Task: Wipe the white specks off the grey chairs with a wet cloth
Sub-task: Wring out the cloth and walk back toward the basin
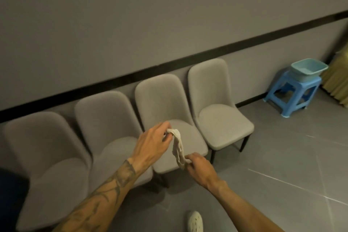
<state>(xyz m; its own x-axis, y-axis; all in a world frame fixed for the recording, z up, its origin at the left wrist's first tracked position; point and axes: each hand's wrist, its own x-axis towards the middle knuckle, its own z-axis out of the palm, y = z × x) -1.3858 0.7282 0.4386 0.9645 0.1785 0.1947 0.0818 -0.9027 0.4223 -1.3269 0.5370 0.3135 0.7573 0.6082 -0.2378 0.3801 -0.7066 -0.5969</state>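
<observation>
Four grey chairs [105, 118] stood side by side on the tiled floor [282, 156], their backs against a grey wall [150, 24] that carried a black stripe [207, 53]. A white cloth [178, 149] hung twisted and stretched between the two hands, in the air over the front part of the seat of the third chair [160, 100] from the left.

The left hand [153, 143], on a tattooed forearm, held the upper end of the cloth, its grip closed with thumb and fingertips pinching the fabric. The right hand [199, 167] held the lower end near the front edge of that seat, its grip likewise clamped on the cloth with curled fingers. Whether the cloth touched the seat could not be told.

White specks on the upholstery were too small or too blurred to make out.

Well apart from the chairs, near the wall at the right, a blue plastic stool [293, 96] carried a pale blue basin [308, 69] on its top. A yellowish curtain [337, 84] hung just beside it at the right edge. A white shoe [194, 221] showed on the floor at the bottom edge.
</observation>
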